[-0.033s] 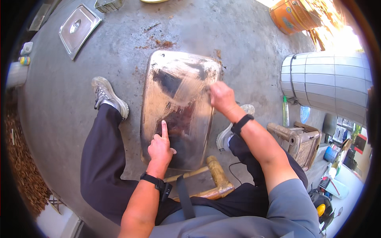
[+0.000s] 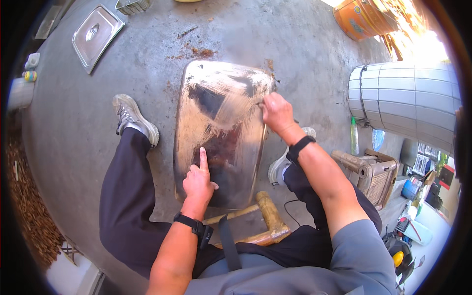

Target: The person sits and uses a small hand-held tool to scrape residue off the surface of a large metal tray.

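A large rectangular metal tray (image 2: 194,118) with rounded corners lies on the floor between my feet. Dark burnt patches cover much of its surface, with shiny scratched streaks in the upper part. My left hand (image 2: 198,181) rests on its lower left part, index finger stretched forward, thumb out, other fingers curled, holding nothing. At the tray's right edge my right hand (image 2: 278,112) is closed round a thin dark tool (image 2: 259,104); only small ends stick out on either side of the fist, so its kind is hidden.
A bamboo stool or frame (image 2: 269,216) is under me, another bamboo stool (image 2: 376,177) at right. A steel lid (image 2: 96,37) lies far left. An orange bucket (image 2: 361,19) and white-tiled cylinder (image 2: 403,101) stand at right. Brown debris (image 2: 201,52) dots the floor beyond the tray.
My right hand has moved slightly away from me and toward the right edge of the tray. The left hand stays in place.
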Tool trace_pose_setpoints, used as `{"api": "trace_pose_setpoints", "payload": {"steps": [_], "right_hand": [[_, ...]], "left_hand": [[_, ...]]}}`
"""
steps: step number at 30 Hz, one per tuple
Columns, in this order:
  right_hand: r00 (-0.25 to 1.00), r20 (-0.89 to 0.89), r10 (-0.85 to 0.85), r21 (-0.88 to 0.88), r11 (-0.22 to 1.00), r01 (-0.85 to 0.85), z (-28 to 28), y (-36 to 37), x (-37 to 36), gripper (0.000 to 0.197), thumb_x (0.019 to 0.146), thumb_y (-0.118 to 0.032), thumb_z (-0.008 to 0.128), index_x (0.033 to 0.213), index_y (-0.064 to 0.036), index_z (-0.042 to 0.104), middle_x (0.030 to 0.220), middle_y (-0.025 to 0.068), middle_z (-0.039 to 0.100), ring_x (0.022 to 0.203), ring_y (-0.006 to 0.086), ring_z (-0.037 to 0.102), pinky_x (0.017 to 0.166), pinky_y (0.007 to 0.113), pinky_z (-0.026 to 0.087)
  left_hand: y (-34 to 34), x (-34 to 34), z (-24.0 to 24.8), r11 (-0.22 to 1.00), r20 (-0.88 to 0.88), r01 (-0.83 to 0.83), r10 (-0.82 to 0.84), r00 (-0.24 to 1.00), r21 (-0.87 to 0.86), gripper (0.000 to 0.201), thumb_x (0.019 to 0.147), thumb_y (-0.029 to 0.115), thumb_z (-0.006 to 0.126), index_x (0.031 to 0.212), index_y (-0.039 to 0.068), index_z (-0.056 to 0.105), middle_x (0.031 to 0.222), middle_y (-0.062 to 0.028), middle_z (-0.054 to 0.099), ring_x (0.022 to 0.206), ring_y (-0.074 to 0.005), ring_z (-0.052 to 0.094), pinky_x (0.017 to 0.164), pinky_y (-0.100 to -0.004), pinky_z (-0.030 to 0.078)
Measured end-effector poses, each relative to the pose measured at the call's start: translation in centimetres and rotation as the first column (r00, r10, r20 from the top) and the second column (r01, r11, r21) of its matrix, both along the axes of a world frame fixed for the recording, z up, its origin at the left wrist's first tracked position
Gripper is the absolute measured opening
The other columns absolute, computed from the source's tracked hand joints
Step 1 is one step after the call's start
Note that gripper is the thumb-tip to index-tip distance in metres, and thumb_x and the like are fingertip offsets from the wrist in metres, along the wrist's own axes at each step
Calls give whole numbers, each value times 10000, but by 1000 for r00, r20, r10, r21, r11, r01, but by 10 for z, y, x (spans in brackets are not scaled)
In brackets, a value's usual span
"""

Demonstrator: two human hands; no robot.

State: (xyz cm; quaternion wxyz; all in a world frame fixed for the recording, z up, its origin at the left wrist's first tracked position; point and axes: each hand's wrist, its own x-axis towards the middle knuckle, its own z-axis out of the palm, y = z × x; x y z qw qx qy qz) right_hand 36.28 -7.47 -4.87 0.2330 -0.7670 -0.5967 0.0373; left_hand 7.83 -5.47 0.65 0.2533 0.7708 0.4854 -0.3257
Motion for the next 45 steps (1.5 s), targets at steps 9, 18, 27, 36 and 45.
{"api": "trace_pose_setpoints", "payload": {"steps": [9, 18, 27, 36, 45], "right_hand": [[999, 48, -7, 20, 1000, 6, -3, 6, 6, 120, 675, -48, 589, 780, -94, 554, 720, 105, 571, 712, 308, 600, 574, 421, 508], [998, 47, 30, 64, 997, -33, -6, 10, 5, 136, 651, -42, 604, 763, -92, 546, 735, 103, 562, 701, 304, 601, 568, 416, 513], [999, 53, 11, -37, 999, -9, -6, 9, 8, 98, 698, -55, 594, 734, -78, 506, 740, 119, 567, 702, 316, 605, 578, 417, 516], [1000, 13, 27, -32, 999, -27, -7, -1, -6, 104, 707, -65, 602, 752, -84, 510, 703, 115, 539, 687, 320, 606, 568, 423, 513], [992, -14, 124, -57, 991, -125, -6, -8, -17, 103, 722, -79, 613, 769, -75, 522, 722, 123, 563, 709, 321, 608, 575, 431, 511]], "left_hand": [[-1, 3, -1, 1000, 3, 4, -4, 1000, 14, 1328, 545, 290, 899, 1523, 184, 7, 982, -175, 586, 901, -347, 637, 707, -443, 531], [-1, 4, -2, 1000, 8, -12, 12, 1000, 18, 1289, 557, 261, 896, 1525, 204, 47, 971, -162, 582, 891, -333, 636, 716, -436, 543], [1, 6, -1, 1000, -2, -19, 19, 1000, -3, 1297, 558, 276, 896, 1527, 211, 37, 968, -153, 570, 890, -325, 632, 713, -434, 543], [1, 3, 1, 1000, 7, -29, 29, 1000, -6, 1281, 562, 275, 895, 1527, 208, 54, 966, -154, 571, 878, -325, 636, 700, -437, 546], [1, -1, -2, 999, 9, -46, 46, 999, -2, 1280, 560, 271, 894, 1527, 207, 58, 961, -154, 572, 890, -328, 634, 704, -438, 544]]}}
